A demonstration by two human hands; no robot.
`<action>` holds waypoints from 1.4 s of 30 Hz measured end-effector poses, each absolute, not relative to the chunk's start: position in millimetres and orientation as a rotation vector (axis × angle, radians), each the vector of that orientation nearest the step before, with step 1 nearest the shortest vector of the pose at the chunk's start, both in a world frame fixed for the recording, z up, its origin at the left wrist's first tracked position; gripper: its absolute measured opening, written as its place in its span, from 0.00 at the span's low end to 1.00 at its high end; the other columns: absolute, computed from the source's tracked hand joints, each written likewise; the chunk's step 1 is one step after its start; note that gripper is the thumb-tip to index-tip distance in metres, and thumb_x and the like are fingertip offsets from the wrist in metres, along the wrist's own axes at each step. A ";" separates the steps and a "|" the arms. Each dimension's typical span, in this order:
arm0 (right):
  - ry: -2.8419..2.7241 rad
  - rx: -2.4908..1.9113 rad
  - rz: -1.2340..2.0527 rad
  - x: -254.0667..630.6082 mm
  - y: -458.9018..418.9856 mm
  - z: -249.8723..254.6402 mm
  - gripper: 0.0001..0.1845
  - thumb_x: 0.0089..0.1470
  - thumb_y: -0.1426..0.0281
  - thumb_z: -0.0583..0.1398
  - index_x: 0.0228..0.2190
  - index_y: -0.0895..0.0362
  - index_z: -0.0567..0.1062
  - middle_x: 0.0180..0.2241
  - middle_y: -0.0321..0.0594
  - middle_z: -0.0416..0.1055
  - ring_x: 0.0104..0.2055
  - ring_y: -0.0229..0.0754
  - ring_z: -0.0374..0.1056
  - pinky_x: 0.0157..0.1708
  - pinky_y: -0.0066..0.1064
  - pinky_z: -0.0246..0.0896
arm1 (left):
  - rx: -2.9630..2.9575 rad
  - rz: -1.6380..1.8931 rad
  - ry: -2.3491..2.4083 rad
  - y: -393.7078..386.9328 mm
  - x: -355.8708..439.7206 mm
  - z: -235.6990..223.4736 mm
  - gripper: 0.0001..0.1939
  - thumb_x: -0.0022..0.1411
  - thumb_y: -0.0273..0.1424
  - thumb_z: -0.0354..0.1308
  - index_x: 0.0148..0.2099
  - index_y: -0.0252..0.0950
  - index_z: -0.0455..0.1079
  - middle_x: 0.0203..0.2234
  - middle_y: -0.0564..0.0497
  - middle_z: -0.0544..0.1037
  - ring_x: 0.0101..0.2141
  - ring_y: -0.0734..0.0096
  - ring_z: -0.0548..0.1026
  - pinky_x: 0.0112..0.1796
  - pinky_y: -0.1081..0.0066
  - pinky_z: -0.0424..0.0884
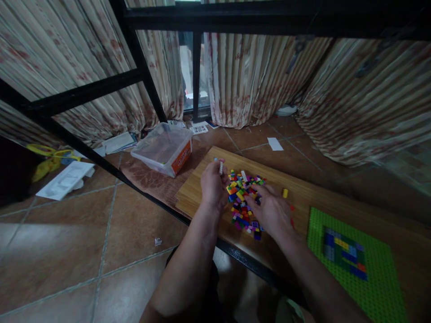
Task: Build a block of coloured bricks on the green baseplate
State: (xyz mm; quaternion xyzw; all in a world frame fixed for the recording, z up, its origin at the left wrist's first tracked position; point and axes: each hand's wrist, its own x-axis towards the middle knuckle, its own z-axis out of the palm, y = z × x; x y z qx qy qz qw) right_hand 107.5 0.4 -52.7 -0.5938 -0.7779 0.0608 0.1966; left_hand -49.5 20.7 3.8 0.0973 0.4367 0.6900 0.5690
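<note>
On the brown wooden worktop [195, 194], a green studded plastic baseplate [380, 273] lies nearest. The right hand [270, 207] is at the multicoloured plastic brick pile [240, 196], its grip hard to tell. Beside the pile, the left hand [212, 181] has its grip clamped on a small white brick [221, 168]. Beyond stands a clear plastic box [153, 154]

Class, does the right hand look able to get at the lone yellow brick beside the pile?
Probably yes: the lone yellow brick lies close to the right hand on the wooden surface, with nothing visible between them.
</note>
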 end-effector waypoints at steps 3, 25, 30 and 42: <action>-2.245 -1.658 0.242 86.3 6.2 -55.5 0.19 0.54 0.62 0.60 0.47 0.52 0.75 0.44 0.47 0.73 0.47 0.53 0.67 0.43 0.41 0.61 | 0.449 1.553 1.168 22.3 -51.3 -2.5 0.04 0.56 0.30 0.54 0.32 0.34 0.68 0.17 0.59 0.61 0.15 0.83 0.54 0.19 0.79 0.52; -0.600 -1.031 1.702 123.6 -28.0 -41.2 0.14 0.45 0.60 0.67 0.35 0.52 0.78 0.33 0.36 0.77 0.29 0.37 0.70 0.28 0.28 0.63 | 1.900 0.712 1.704 2.6 -30.9 -32.9 0.10 0.61 0.27 0.51 0.31 0.38 0.72 0.28 0.47 0.77 0.32 0.64 0.75 0.37 0.68 0.67; -0.886 -1.191 1.349 120.0 -26.6 -41.6 0.22 0.49 0.57 0.65 0.45 0.51 0.76 0.39 0.37 0.77 0.32 0.38 0.69 0.31 0.29 0.62 | 1.613 0.953 1.482 -4.3 -6.6 -21.4 0.19 0.68 0.42 0.44 0.32 0.38 0.68 0.25 0.48 0.75 0.28 0.65 0.73 0.32 0.69 0.66; -1.456 -1.486 0.732 129.6 -37.1 -22.8 0.22 0.60 0.56 0.52 0.46 0.55 0.75 0.46 0.45 0.75 0.47 0.47 0.69 0.49 0.40 0.62 | 1.479 1.109 1.405 -19.8 31.5 -18.3 0.22 0.69 0.45 0.41 0.34 0.36 0.67 0.26 0.49 0.74 0.29 0.67 0.72 0.32 0.70 0.64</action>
